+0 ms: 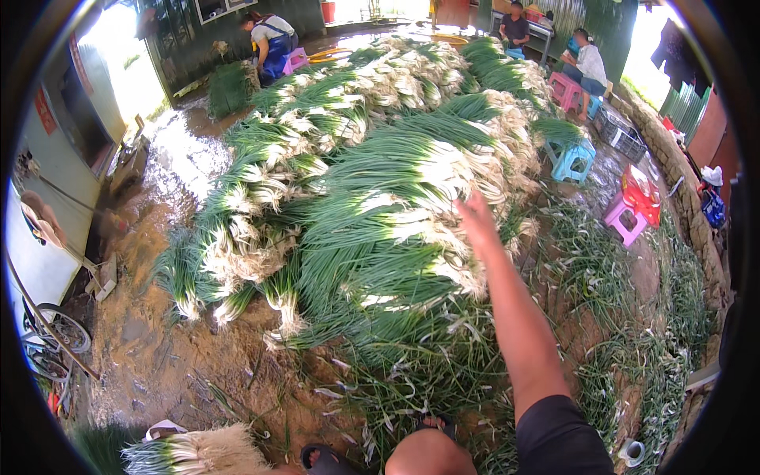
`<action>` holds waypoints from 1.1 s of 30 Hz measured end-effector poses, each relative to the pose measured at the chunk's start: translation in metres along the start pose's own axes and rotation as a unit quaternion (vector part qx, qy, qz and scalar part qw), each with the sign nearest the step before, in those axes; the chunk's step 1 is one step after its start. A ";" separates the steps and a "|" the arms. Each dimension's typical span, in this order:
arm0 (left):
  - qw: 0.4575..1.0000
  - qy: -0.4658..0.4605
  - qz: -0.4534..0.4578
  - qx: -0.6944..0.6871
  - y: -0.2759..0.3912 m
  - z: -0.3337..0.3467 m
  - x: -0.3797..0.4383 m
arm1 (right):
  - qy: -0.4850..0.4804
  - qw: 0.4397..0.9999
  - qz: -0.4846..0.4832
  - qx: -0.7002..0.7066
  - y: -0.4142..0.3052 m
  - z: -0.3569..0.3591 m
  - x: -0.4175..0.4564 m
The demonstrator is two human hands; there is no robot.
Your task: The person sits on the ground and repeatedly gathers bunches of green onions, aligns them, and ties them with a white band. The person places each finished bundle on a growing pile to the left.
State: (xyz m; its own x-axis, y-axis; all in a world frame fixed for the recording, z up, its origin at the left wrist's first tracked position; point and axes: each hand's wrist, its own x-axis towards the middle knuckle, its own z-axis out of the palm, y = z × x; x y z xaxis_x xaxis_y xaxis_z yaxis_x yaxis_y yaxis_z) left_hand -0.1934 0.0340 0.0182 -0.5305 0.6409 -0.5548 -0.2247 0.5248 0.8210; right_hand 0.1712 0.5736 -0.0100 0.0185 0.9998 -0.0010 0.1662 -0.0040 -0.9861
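Observation:
Bundles of green onions (380, 172) lie in a large heap on the wet ground before me, white root ends mostly to the right and green leaves to the left. My right hand (474, 215) reaches out over the white stems at the heap's right side, fingers partly spread; whether it touches or grips a stem cannot be told. My left hand is out of view. At the bottom left, by my sandalled foot, lies another bundle of green onions (196, 454) with a dense mat of pale roots. Loose leaves (415, 380) litter the ground near my feet.
A pink stool (624, 219) with a red bag and a blue stool (571, 159) stand at the right, near a black crate (620, 133). Three people sit or bend at the far side. A bicycle (59, 332) stands at the left by the wall.

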 end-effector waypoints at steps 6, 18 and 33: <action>0.995 -0.085 -0.060 -0.002 0.006 0.050 0.018 | 0.070 0.941 -0.086 -0.319 -0.008 -0.010 0.136; 0.984 -0.147 -0.096 -0.012 0.018 0.060 0.031 | -0.055 0.931 -0.137 -0.334 -0.001 0.077 0.147; 0.964 -0.252 -0.085 -0.018 0.014 0.063 0.021 | -0.019 0.856 -0.179 -0.485 0.062 0.034 -0.078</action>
State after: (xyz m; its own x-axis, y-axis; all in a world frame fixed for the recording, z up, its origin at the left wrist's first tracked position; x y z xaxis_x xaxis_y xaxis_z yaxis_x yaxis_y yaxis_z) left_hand -0.1557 0.0902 0.0101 -0.0203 0.7428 -0.6692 -0.3063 0.6325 0.7114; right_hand 0.1470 0.4958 -0.0769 -0.2345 0.9396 0.2494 0.8949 0.3089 -0.3222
